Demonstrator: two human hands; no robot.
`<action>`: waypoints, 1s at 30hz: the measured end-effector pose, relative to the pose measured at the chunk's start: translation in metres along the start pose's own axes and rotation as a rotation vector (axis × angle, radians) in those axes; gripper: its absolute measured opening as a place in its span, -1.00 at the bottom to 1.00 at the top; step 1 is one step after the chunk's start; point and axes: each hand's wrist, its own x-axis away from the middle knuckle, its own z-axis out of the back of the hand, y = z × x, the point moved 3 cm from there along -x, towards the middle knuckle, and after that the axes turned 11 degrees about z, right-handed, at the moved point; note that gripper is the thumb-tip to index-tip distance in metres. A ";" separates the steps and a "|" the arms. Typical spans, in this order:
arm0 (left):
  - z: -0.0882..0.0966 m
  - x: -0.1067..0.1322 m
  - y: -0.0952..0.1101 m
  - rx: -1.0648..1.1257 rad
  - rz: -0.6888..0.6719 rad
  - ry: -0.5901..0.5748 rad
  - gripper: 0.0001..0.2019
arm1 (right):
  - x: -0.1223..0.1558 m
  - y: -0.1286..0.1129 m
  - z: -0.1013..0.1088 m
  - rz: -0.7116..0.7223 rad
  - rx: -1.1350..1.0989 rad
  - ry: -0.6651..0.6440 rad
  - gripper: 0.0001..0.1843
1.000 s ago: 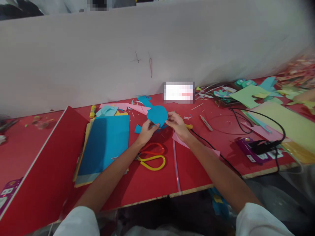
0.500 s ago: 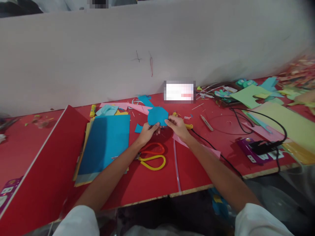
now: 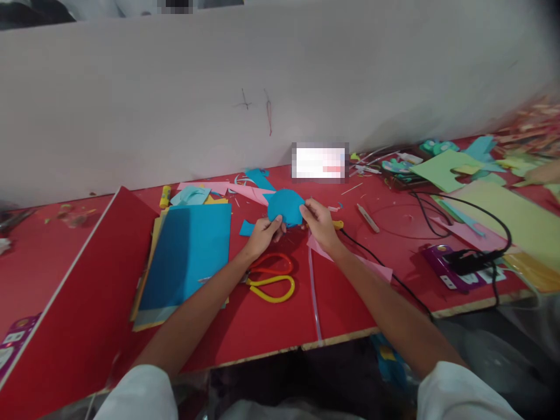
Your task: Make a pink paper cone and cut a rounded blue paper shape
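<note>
A round piece of blue paper [image 3: 285, 205] is held up above the red table between both hands. My left hand [image 3: 265, 234] pinches its lower left edge, thumb on top. On its right edge, my right hand [image 3: 321, 224] is closed with thumb and fingers. Just below the hands lies a pair of scissors [image 3: 272, 289] with one red and one yellow handle; my left forearm partly covers the blades. A blue paper scrap [image 3: 247, 228] rests left of my left hand. Behind the round piece are pink paper strips [image 3: 250, 193].
Blue paper sheets [image 3: 188, 256] lie stacked at left, beside a red upright board [image 3: 91, 280] and a glue stick [image 3: 165, 197]. On the right are a cutter [image 3: 368, 218], black cables, a purple power strip [image 3: 452, 268], green paper [image 3: 441, 170] and another person's hand [image 3: 545, 173].
The round blue paper has shifted slightly right and turned a little. My right hand has moved up along its right edge. The left hand has hardly moved.
</note>
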 end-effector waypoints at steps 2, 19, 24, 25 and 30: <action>-0.001 0.001 0.001 -0.016 0.004 -0.033 -0.33 | 0.000 -0.001 0.002 0.006 0.014 0.014 -0.48; 0.032 -0.005 0.015 0.126 -0.030 0.360 -0.46 | 0.017 -0.021 -0.020 0.155 0.254 -0.387 -0.61; 0.061 0.007 0.071 0.235 -0.247 0.518 -0.52 | 0.055 -0.050 -0.062 0.593 0.587 -1.068 -0.46; 0.063 0.011 0.083 0.209 -0.293 0.509 -0.51 | 0.062 -0.053 -0.069 0.635 0.627 -1.138 -0.45; 0.063 0.028 0.118 0.117 -0.409 0.501 -0.50 | 0.080 -0.055 -0.082 0.609 0.790 -1.166 -0.34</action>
